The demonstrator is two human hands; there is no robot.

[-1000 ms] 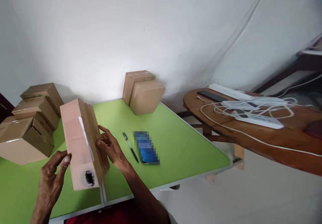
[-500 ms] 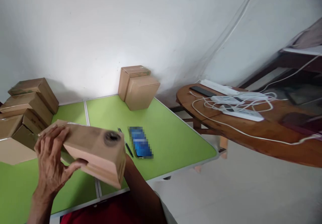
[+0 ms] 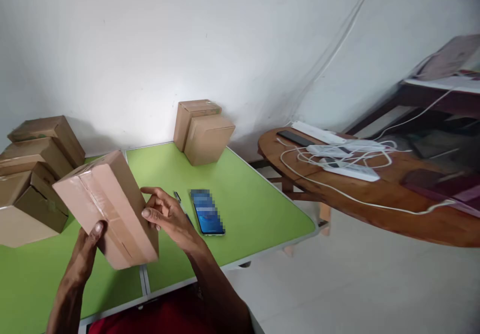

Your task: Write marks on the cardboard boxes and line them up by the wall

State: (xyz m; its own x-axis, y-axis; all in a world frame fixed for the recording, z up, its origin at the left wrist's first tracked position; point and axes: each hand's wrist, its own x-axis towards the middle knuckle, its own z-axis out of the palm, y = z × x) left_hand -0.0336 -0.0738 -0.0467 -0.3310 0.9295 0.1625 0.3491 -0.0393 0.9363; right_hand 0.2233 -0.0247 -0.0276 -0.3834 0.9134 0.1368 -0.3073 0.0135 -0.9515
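A person's two bare hands hold a taped cardboard box [image 3: 107, 208] tilted in the air above the near edge of a green folding table [image 3: 255, 209]. The left hand [image 3: 87, 250] comes up from below, its fingers mostly hidden behind the box and its thumb pressed against the lower left face, so it is gripping the box from underneath. The right hand [image 3: 165, 215] lies against the box's right side, fingers loosely curled and partly spread, their tips touching the cardboard near its right edge; whether this hand truly grips or only steadies the box cannot be told. A strip of clear tape runs across the box's upper face. Just to the right of the right hand, a phone [image 3: 207, 212] lies flat on the table, with a pen [image 3: 177, 196] partly hidden behind the fingers. A stack of cardboard boxes [image 3: 33, 169] sits at the table's left end, and two more boxes [image 3: 204, 131] stand at the far edge against the white wall. To the right, well apart, a round wooden table [image 3: 375, 199] carries white power strips and cables [image 3: 345, 159].
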